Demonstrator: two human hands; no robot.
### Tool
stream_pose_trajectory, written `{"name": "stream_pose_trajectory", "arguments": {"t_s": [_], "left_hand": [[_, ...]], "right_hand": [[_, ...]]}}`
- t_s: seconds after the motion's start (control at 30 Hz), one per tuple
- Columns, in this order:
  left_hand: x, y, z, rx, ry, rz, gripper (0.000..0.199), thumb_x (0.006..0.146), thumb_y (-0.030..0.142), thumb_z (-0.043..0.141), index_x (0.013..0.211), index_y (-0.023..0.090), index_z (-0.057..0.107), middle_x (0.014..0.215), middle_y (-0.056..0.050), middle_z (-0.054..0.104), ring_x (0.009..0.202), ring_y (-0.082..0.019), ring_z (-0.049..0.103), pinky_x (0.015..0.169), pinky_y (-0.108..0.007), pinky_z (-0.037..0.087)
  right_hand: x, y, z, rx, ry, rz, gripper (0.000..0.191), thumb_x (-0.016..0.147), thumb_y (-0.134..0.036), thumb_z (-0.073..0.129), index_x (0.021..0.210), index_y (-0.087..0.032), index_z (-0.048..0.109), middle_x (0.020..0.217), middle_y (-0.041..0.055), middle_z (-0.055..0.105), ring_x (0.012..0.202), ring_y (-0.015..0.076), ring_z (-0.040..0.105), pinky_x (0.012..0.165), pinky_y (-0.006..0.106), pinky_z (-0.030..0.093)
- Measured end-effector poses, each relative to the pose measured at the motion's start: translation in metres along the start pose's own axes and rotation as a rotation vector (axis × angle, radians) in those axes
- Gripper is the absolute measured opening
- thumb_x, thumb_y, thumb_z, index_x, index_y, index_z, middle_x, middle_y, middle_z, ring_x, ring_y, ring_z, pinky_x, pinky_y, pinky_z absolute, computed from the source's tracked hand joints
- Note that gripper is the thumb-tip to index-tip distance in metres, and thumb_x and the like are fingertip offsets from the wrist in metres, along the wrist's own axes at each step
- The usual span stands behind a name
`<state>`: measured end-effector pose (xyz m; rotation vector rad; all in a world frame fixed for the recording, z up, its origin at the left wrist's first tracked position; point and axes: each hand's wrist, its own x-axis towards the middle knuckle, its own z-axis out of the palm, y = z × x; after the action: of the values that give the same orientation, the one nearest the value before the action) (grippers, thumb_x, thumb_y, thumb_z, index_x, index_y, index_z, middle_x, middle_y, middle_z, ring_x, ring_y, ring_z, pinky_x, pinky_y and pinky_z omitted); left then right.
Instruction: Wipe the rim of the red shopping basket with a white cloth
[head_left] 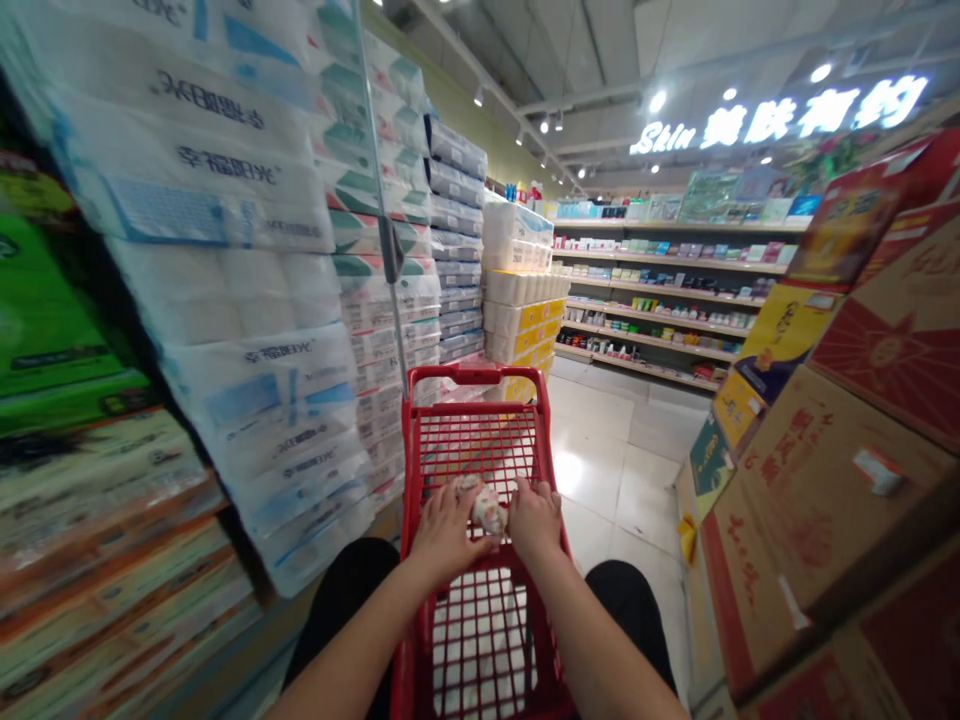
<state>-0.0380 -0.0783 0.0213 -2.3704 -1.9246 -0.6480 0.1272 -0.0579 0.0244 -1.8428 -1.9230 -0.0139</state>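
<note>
A red plastic shopping basket cart (411, 460) with a grid floor stands between my knees. Over its middle, my left hand (450, 525) is closed on a small white, patterned bundle (489, 510) that looks like cloth, its fingers bent over the left side. Just right of the bundle, my right hand (535, 515) is curled with its fingertips beside it; what it holds, if anything, is too small to make out. The cart's upper handle (476, 374) is beyond both hands, and neither touches it.
Tall stacks of wrapped paper rolls (277, 400) line the left side. Cardboard boxes (817, 500) are piled on the right. Pale floor tiles (600, 460) run between them to shelves of small products (675, 290) at the back.
</note>
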Motion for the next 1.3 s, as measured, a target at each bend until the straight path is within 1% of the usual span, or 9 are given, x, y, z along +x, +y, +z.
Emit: {"name": "stream_pose_trajectory", "arguments": {"t_s": [0.17,0.33,0.47,0.6,0.8,0.97,1.1,1.23,1.3], "left_hand": [[-0.001,0.017,0.001,-0.012,0.183,0.036,0.063,0.079,0.046,0.061,0.135,0.026,0.043,0.149,-0.01,0.03,0.134,-0.031,0.03,0.106,-0.049,0.032],[0.01,0.025,0.005,0.013,-0.019,0.251,0.047,0.084,0.013,0.048,0.131,0.023,0.048,0.136,-0.011,0.051,0.129,-0.024,0.041,0.107,-0.046,0.035],[0.037,-0.006,-0.012,0.015,-0.009,0.192,0.047,0.081,0.003,0.045,0.122,0.023,0.055,0.133,-0.007,0.053,0.125,-0.02,0.045,0.105,-0.039,0.038],[0.051,-0.031,-0.025,0.015,0.095,-0.031,0.046,0.077,0.001,0.046,0.12,0.017,0.056,0.131,-0.011,0.054,0.125,-0.021,0.045,0.108,-0.042,0.034],[0.023,-0.029,-0.019,-0.074,0.028,0.292,0.043,0.082,0.001,0.039,0.113,0.023,0.06,0.124,-0.005,0.058,0.121,-0.016,0.048,0.105,-0.036,0.039],[0.027,-0.033,-0.019,-0.025,0.107,0.104,0.046,0.081,-0.001,0.036,0.117,0.017,0.058,0.126,-0.009,0.056,0.122,-0.018,0.048,0.107,-0.039,0.037],[0.034,-0.019,-0.009,-0.084,0.002,0.378,0.04,0.088,0.008,0.037,0.121,0.022,0.056,0.13,-0.004,0.056,0.126,-0.015,0.044,0.109,-0.036,0.035],[0.038,-0.019,-0.002,-0.061,0.122,0.117,0.044,0.085,0.004,0.036,0.123,0.018,0.053,0.132,-0.007,0.054,0.127,-0.017,0.044,0.11,-0.039,0.035],[0.035,-0.019,0.001,-0.043,0.143,0.123,0.045,0.083,0.001,0.038,0.122,0.017,0.053,0.132,-0.008,0.054,0.126,-0.018,0.046,0.109,-0.04,0.036]], "right_hand": [[-0.001,0.002,0.001,-0.015,0.042,-0.014,0.029,0.091,-0.022,0.045,0.115,-0.023,0.061,0.088,0.0097,0.068,0.1,0.0264,0.051,0.085,0.035,0.03],[-0.002,0.004,0.004,-0.015,0.059,-0.039,0.03,0.092,-0.022,0.045,0.117,-0.023,0.061,0.084,0.0088,0.069,0.099,0.027,0.052,0.084,0.035,0.031],[-0.003,0.004,0.003,-0.003,0.075,-0.05,0.032,0.09,-0.017,0.044,0.116,-0.022,0.061,0.086,0.0091,0.069,0.099,0.0265,0.052,0.085,0.035,0.031],[-0.005,0.003,-0.001,-0.018,0.075,-0.066,0.026,0.087,-0.016,0.046,0.103,-0.022,0.066,0.082,0.0087,0.068,0.097,0.0257,0.052,0.085,0.035,0.032],[-0.006,0.003,-0.001,-0.026,0.073,-0.073,0.021,0.087,-0.017,0.048,0.097,-0.022,0.065,0.083,0.0081,0.067,0.097,0.0253,0.051,0.085,0.035,0.032],[-0.007,0.004,0.001,-0.01,0.084,-0.08,0.021,0.088,-0.017,0.048,0.1,-0.022,0.064,0.081,0.0073,0.067,0.097,0.0256,0.05,0.083,0.035,0.031],[-0.007,0.005,-0.001,-0.017,0.09,-0.083,0.019,0.088,-0.018,0.048,0.096,-0.022,0.065,0.081,0.0076,0.068,0.097,0.0267,0.05,0.082,0.036,0.031],[-0.007,0.004,-0.002,-0.015,0.063,-0.069,0.017,0.088,-0.019,0.05,0.097,-0.021,0.064,0.081,0.0083,0.067,0.098,0.0261,0.05,0.082,0.036,0.03],[-0.007,0.004,-0.002,-0.014,0.064,-0.066,0.017,0.088,-0.019,0.05,0.097,-0.021,0.064,0.081,0.0081,0.067,0.097,0.0256,0.05,0.082,0.035,0.029]]}}
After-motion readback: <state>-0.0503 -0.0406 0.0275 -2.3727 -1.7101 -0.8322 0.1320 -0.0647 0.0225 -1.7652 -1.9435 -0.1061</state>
